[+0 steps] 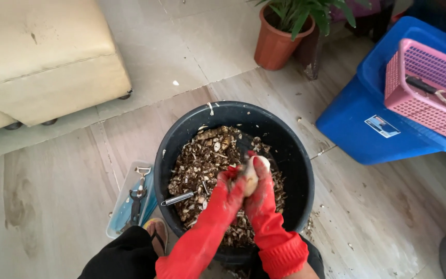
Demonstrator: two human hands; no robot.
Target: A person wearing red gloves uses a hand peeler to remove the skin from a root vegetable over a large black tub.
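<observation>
both gloved hands, left hand (229, 182) and right hand (260, 187), clasp a pale root (252, 174) between them above the black tub (181, 135).

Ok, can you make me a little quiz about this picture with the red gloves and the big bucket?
1. True or false: both hands wear red rubber gloves.
2. What stands on the blue tub? A) a pink basket B) a green bucket C) a white plate
3. Fill in: the black bucket holds a heap of brown ____.

Key
1. True. The left hand and right hand are gloved and grip a pale root together over the bucket.
2. A, the pink basket.
3. Peelings; a metal tool lies on them.
</observation>
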